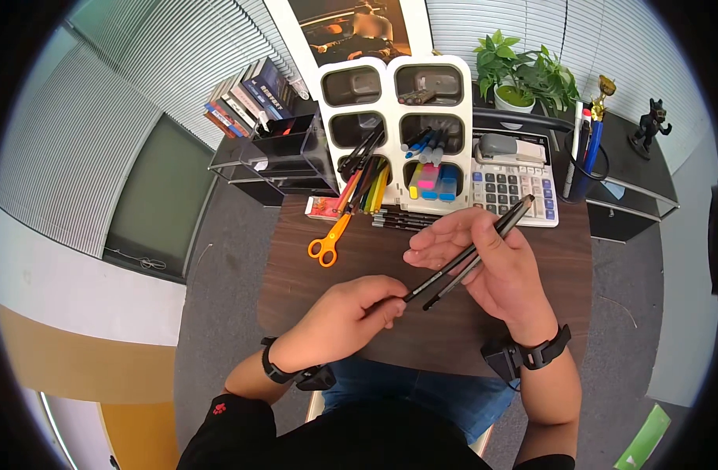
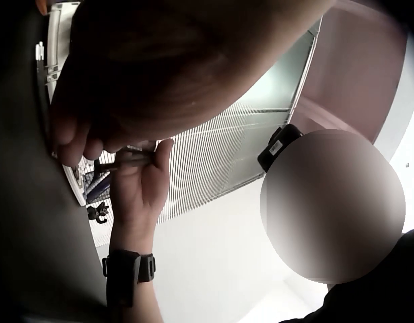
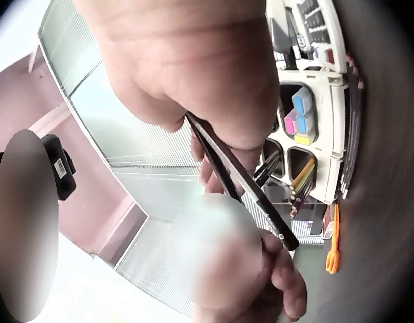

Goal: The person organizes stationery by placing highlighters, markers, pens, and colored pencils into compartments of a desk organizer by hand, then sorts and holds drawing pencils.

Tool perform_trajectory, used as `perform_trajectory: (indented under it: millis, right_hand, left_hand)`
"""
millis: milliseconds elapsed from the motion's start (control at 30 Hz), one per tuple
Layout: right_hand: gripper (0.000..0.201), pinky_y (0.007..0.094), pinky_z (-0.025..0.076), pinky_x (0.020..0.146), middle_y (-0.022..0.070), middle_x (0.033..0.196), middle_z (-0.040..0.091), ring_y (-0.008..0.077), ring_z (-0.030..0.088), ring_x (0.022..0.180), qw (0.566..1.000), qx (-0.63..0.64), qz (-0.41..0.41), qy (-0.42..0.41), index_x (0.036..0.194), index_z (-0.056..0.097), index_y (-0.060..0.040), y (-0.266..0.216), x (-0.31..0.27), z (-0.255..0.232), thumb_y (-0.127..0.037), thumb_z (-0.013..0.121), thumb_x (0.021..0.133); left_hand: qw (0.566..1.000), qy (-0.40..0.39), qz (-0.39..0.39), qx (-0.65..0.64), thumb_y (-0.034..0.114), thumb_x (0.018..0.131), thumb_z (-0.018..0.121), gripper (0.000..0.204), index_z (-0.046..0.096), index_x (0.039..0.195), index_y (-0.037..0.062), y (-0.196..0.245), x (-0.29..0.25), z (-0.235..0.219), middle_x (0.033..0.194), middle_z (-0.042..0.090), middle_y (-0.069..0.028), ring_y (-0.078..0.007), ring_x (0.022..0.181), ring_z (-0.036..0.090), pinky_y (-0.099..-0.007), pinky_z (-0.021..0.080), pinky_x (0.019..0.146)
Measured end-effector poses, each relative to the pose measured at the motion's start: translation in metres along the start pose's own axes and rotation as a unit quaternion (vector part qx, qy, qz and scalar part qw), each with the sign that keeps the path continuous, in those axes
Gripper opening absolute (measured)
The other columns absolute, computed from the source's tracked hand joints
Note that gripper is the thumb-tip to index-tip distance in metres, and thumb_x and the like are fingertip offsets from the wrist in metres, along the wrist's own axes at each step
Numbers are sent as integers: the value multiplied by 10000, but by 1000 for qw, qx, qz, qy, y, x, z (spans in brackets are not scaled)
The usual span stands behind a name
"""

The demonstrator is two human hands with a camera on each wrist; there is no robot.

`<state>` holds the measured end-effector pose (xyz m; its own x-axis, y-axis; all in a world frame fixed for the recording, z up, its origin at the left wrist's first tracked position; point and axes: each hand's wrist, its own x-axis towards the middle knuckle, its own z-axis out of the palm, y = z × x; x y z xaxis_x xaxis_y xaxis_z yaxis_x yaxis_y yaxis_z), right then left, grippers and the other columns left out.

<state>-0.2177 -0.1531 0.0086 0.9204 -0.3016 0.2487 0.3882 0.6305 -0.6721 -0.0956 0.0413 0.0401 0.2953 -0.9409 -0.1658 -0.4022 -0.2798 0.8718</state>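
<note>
Holding two black pens (image 1: 468, 254) between both hands above the desk (image 1: 562, 258).

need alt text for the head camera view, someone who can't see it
Over a dark wooden desk, a person's right hand holds two dark pens while the left hand pinches the lower end of one. Behind them stand a white compartment organizer with pens and highlighters, orange scissors and a calculator.
</note>
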Motion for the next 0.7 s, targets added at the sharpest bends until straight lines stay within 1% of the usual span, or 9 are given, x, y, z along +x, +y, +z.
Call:
perform_trajectory:
  millis: [67, 133, 167, 233, 367, 467, 567, 600, 700]
  right_hand:
    - [448, 472, 521, 967, 244, 1125, 653, 369, 658, 1072, 1000, -6, 0, 3, 1163, 564, 71, 0, 0, -1, -349, 474, 1036]
    - [454, 470, 523, 964, 244, 1126, 653, 368, 659, 1070, 1000, -8, -5, 0, 1158, 564, 72, 0, 0, 0, -357, 485, 1031]
    - [454, 470, 523, 964, 244, 1126, 653, 368, 659, 1070, 1000, -8, -5, -2, 1158, 564, 72, 1, -1, 1, -357, 485, 1031]
    - [464, 467, 525, 963, 238, 1120, 656, 360, 663, 1064, 1000, -17, -5, 8, 1156, 566, 66, 1, -1, 2, -373, 495, 1023]
    - [470, 447, 530, 955, 228, 1122, 657, 345, 668, 1055, 1000, -18, 3, 3, 1152, 571, 62, 0, -2, 2, -382, 506, 1015]
    - [498, 418, 540, 931, 220, 1114, 659, 324, 675, 1037, 998, -57, 11, 1, 1143, 575, 61, 2, -2, 2, -412, 483, 1018]
    - [537, 395, 548, 907, 212, 1104, 662, 306, 677, 1025, 993, -121, 1, 7, 1137, 574, 67, 0, -1, 5, -443, 448, 1025]
    - [557, 393, 551, 899, 215, 1096, 662, 301, 678, 1021, 989, -139, -27, 30, 1132, 574, 74, 0, 0, 4, -456, 435, 1027]
    - [581, 390, 555, 889, 222, 1087, 661, 296, 680, 1008, 982, -157, -73, 79, 1122, 573, 88, -1, 2, 1, -466, 423, 1030]
  left_hand:
    - [1000, 12, 8, -1, 88, 958, 612, 217, 590, 1158, 7, 2, -1, -2, 928, 652, -64, -113, 745, 635, -267, 514, 691]
    - [987, -14, -27, -158, 75, 965, 603, 202, 594, 1154, 6, 7, -2, -4, 949, 650, -45, -99, 755, 626, -256, 507, 670]
    - [987, -13, -27, -157, 75, 965, 603, 202, 594, 1154, 6, 8, -2, -3, 949, 650, -45, -99, 755, 626, -256, 507, 670]
    - [968, -55, -65, -235, 67, 962, 611, 204, 594, 1155, 4, 10, -1, 1, 964, 646, -32, -83, 758, 616, -235, 500, 665]
    - [979, -32, -57, -191, 64, 956, 622, 212, 593, 1157, 6, 5, 0, 6, 963, 643, -36, -76, 746, 612, -224, 495, 663]
    - [992, 11, -22, -126, 50, 940, 637, 179, 620, 1113, 9, 6, -2, 0, 936, 620, -33, -75, 730, 615, -217, 489, 644]
    - [983, 172, 54, -32, 24, 917, 648, 87, 654, 1001, 5, 1, -6, -15, 904, 568, -29, -78, 706, 622, -201, 469, 568]
    - [976, 209, 50, -25, 30, 927, 635, 87, 649, 1010, 5, -3, -8, -23, 927, 568, -33, -79, 687, 617, -204, 463, 542]
    - [947, 317, 35, -43, 29, 951, 596, 88, 641, 1023, 10, -9, -16, -47, 844, 584, -12, -68, 635, 584, -193, 441, 517]
